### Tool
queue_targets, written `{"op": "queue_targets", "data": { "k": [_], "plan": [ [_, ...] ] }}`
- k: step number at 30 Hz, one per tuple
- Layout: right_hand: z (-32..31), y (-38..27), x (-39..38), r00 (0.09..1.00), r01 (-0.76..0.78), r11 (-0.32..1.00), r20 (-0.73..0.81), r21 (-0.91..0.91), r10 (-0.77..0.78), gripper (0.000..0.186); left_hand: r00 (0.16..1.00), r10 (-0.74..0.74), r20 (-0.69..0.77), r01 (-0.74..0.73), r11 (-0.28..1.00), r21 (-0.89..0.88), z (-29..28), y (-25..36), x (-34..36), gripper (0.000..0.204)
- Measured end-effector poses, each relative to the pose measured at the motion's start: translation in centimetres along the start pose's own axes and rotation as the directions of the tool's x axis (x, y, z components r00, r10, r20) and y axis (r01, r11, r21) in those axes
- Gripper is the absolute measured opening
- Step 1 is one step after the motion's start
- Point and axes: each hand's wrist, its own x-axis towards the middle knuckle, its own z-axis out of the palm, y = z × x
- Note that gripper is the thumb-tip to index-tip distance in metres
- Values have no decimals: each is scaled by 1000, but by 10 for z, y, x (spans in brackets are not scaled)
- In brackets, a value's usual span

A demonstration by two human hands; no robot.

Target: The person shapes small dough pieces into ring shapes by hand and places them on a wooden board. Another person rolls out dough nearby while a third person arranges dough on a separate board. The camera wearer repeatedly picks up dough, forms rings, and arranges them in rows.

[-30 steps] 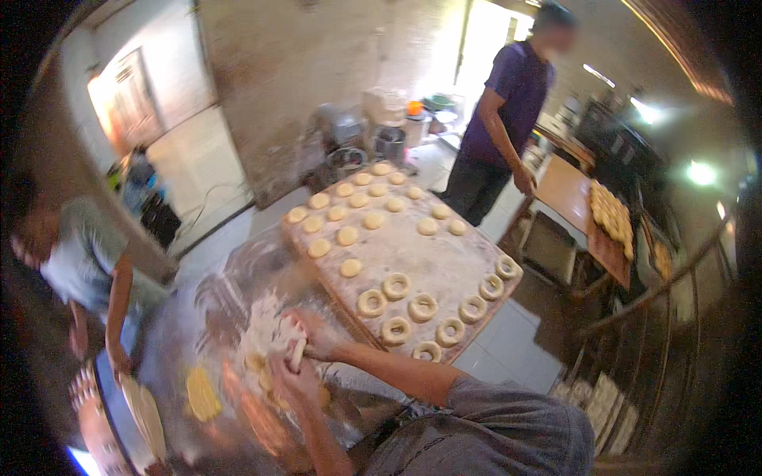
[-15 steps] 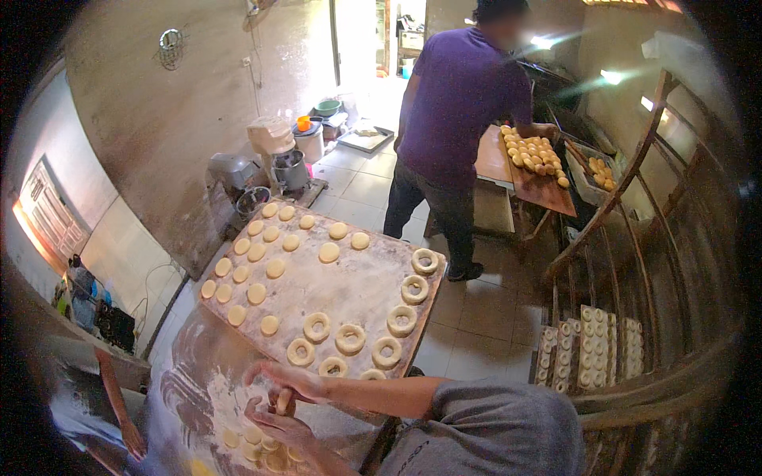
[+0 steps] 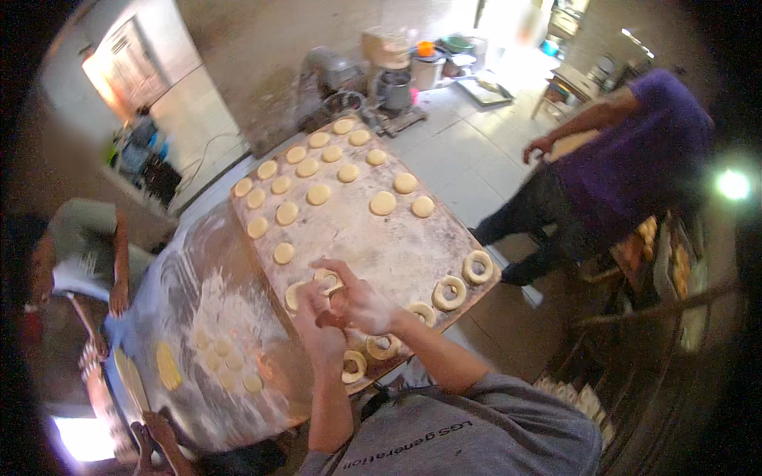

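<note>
The left hand and the right hand are brought close together, with floury skin, above the near part of a floured wooden board. The fingers of both hands are bent, and those of the right hand reach toward 11 o'clock, with spaces between them. Because the fingers overlap and are a little blurred, I cannot tell whether either hand is closed upon something.

A pale dough ring shows partly behind the fingers, at 12 o'clock from the hands; whether it is gripped or it lies on the board, I cannot tell. Another pale dough piece is just beside the left hand, at about 10 o'clock, and is partly covered.

More dough rings lie along the board's edge, in a row from 2 o'clock to 6 o'clock of the hands. Flat dough discs are spread on the far part, between 10 o'clock and 1 o'clock. At 8 o'clock, on the floury table, there are smaller dough discs, and farther a yellow dough strip.

As for writing, the grey shirt, at 5 o'clock, carries one line of dark letters.
</note>
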Motion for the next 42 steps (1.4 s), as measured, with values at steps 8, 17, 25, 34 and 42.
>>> {"op": "queue_targets", "data": {
  "k": [8, 17, 25, 34, 42],
  "plan": [
    [-60, -20, -24, 992, -96, 995, -80, 30, 98, 52, 976, 168, 141, -214, 870, 444, 77, 32, 1, 36],
    [-106, -19, -15, 980, -196, 846, -136, -497, 147, 55, 998, -9, 69, -25, 882, 471, 105, 20, 5, 51],
    [-128, 7, -9, 943, -311, 311, -249, -898, 222, 90, 990, -82, 115, -75, 385, 920, 79, -2, 26, 71],
    [-100, 20, -22, 991, -110, 0, -110, -994, 83, 87, 977, -139, 161, -89, 420, 903, 37, 2, -9, 77],
    [114, 85, 49, 778, 261, 309, 389, -915, 493, 36, 918, -147, -370, 352, 732, 584, -158, -24, -74, 49]
  ]
}}
